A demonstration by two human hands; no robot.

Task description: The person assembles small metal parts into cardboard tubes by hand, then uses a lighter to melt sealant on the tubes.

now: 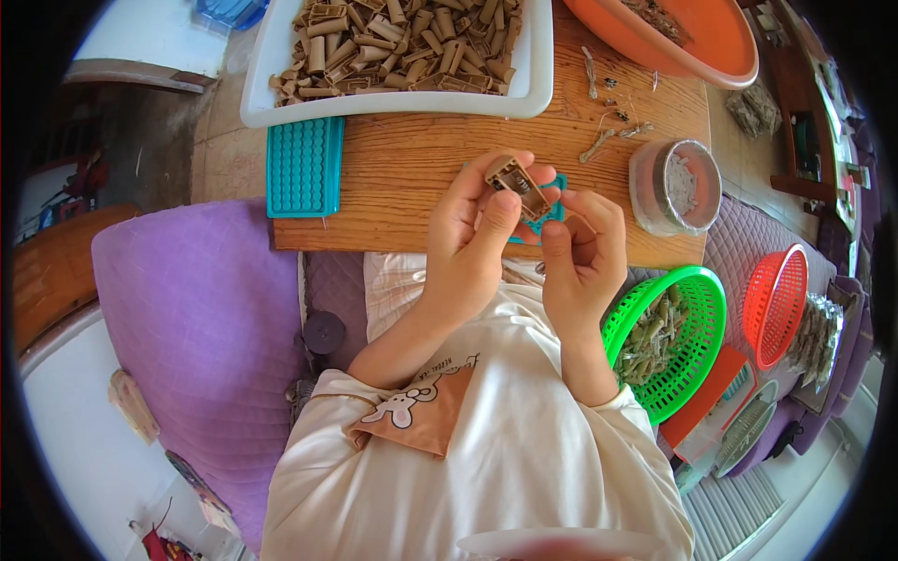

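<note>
Fingers (503, 213) of the left hand (470, 248) grip and partly hide a brown casing (522, 191) this side of the white bin (402, 109); right hand (587, 254) curls alongside, its hold unclear. That bin, cut off above, sits on the wooden desk (393, 192), purple quilted cover (192, 327) nearer and left.

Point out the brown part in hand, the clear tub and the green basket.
Brown part (521, 191), head view: its hollow inside.
Clear tub (645, 194), head view: left wall.
Green basket (675, 387), head view: perforated wall.
</note>
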